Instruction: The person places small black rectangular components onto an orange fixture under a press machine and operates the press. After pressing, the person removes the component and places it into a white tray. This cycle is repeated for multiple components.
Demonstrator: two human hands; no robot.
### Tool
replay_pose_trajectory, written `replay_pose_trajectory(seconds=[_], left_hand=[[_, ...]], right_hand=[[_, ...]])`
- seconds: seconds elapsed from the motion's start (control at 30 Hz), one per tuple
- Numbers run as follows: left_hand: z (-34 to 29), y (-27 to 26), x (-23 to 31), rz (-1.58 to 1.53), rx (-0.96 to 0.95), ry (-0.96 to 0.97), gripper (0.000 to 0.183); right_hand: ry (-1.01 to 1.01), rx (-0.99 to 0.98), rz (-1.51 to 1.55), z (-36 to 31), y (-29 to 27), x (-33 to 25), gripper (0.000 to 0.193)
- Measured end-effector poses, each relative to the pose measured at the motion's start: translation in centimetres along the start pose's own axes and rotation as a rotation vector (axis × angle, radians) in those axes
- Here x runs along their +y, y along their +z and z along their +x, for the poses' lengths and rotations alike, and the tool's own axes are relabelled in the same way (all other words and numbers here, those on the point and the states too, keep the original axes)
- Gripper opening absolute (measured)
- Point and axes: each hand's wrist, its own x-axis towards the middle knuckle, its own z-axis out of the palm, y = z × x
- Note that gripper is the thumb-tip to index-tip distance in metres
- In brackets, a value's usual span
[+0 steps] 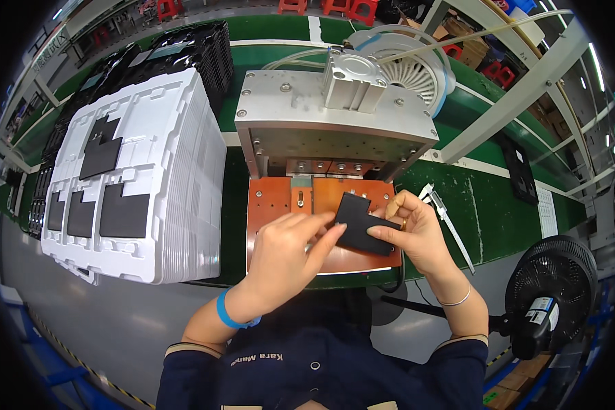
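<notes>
Both my hands hold one flat black L-shaped piece (pixel 362 229) over the orange base plate (pixel 273 205) of a metal press (pixel 335 130). My left hand (pixel 290 246), with a blue band at the wrist, pinches the piece's left edge between thumb and fingers. My right hand (pixel 413 232) grips the narrower arm at its right, thumb on top. The piece's underside is hidden. To the left, a tall stack of white plastic trays (pixel 167 157) carries several similar black pieces (pixel 124 212) in the recesses of its top tray.
A digital caliper (pixel 451 225) lies on the green bench right of the press. A black fan (pixel 550 294) stands at the lower right. Black trays (pixel 208 58) are stacked behind the white ones. A grey frame post (pixel 506 102) slants up at the right, and a white round fan (pixel 410 75) sits behind the press.
</notes>
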Motion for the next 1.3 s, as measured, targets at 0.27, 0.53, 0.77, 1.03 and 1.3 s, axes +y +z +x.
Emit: replay_pose_trajectory(seconds=[0.27, 0.53, 0.77, 1.03, 1.3], left_hand=[[1.3, -0.5, -0.2, 0.09, 0.11, 0.083, 0.017], [0.4, -2.9, 0.9, -0.13, -0.135, -0.111, 0.024], [-4.9, -5.7, 2.3, -0.075, 0.446, 0.002, 0.015], [-8.0, -7.0, 2.4, 0.037, 0.345, 0.096, 0.024], [-7.8, -16.5, 4.0, 0.305, 0.315, 0.284, 0.02]], right_hand=[[-0.594, 0.32, -0.747, -0.5, -0.2, 0.2, 0.018], [-0.25, 0.103, 0.188, -2.6, 3.3, -1.7, 0.015], [-0.615, 0.004, -1.083, -1.5, 2.6, 2.6, 0.03], [-0.444, 0.259, -1.26, 1.5, 0.4, 2.1, 0.042], [-0.644, 0.392, -1.148, 2.5, -0.5, 2.7, 0.021]])
